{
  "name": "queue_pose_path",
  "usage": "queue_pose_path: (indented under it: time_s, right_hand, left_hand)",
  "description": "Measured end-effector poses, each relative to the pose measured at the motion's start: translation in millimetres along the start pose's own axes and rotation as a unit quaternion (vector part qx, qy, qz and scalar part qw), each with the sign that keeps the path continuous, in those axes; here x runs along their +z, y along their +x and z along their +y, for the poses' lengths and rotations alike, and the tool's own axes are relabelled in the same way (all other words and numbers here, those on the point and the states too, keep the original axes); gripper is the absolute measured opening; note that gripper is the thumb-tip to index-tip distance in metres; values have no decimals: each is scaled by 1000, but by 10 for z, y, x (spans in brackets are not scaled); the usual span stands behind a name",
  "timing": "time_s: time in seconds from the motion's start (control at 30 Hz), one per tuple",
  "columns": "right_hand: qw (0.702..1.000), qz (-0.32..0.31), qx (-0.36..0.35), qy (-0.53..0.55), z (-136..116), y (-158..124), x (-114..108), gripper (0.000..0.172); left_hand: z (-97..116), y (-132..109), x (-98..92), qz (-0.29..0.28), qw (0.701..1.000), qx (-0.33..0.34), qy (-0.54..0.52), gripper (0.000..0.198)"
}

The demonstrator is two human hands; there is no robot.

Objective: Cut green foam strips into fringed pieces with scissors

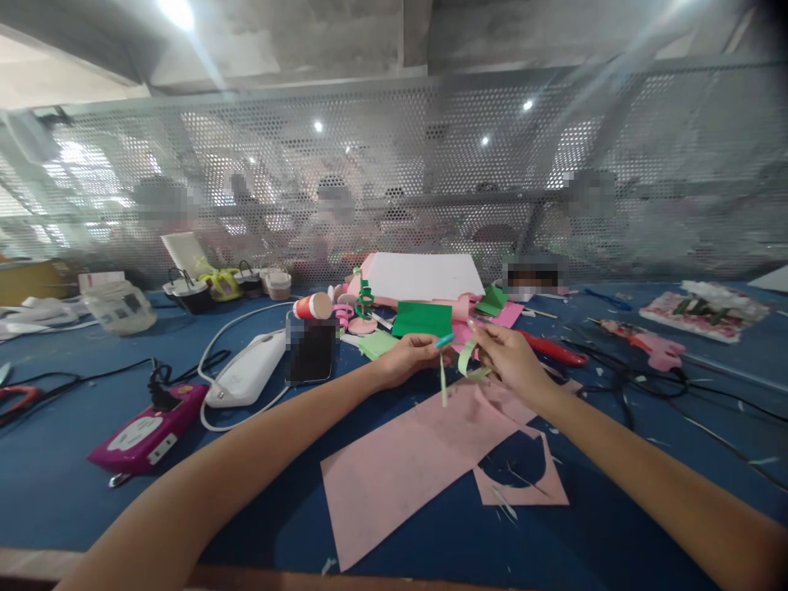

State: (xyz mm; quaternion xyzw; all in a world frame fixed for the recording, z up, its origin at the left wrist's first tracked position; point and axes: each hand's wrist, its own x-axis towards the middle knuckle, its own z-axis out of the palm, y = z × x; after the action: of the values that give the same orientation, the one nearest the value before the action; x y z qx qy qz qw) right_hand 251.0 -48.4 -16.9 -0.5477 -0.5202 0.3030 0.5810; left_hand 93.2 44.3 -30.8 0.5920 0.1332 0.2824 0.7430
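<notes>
Both my hands meet above the blue table (74,476), just past a large pink paper sheet (412,460). My left hand (410,357) is closed, pinching a thin light green paper strip (444,386) that hangs down from the fingers. My right hand (508,357) is closed too, pinching a curled light green strip (466,357) between thumb and fingers. The two strips nearly touch between the hands. A second pink sheet with a curved cut-out (523,484) lies under my right forearm.
A dark green sheet (423,318), white foam board (424,275) and rolled paper pieces lie behind the hands. A red-handled tool (554,349) is to the right, cables (621,377) beyond it. A phone (311,349), white power bank (246,369) and magenta device (148,427) sit left.
</notes>
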Motion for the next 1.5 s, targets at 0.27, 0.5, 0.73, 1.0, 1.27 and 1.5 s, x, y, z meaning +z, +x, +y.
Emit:
queue_pose_path:
  time_s: [0.27, 0.5, 0.73, 1.0, 1.27, 1.5]
  right_hand:
    - [951, 20, -192, -242, -98, -108, 26, 37]
    - [949, 31, -190, -248, -76, -109, 26, 32]
    - [935, 22, -222, -275, -54, -115, 26, 30]
    - [969, 24, -142, -203, -62, -91, 13, 36]
    - [942, 34, -203, -266, -70, -108, 29, 29]
    - [971, 31, -128, -198, -41, -85, 45, 25]
  left_hand:
    - [71, -53, 123, -36, 990, 1, 139, 41]
    - [21, -32, 61, -26, 996, 15, 89, 43]
    - [21, -28, 51, -28, 997, 3, 76, 36]
    - [16, -13, 23, -17, 997, 30, 71, 32]
    - [78, -63, 148, -36, 989, -24, 144, 40]
    - [51, -48, 113, -15, 992, -5, 126, 36]
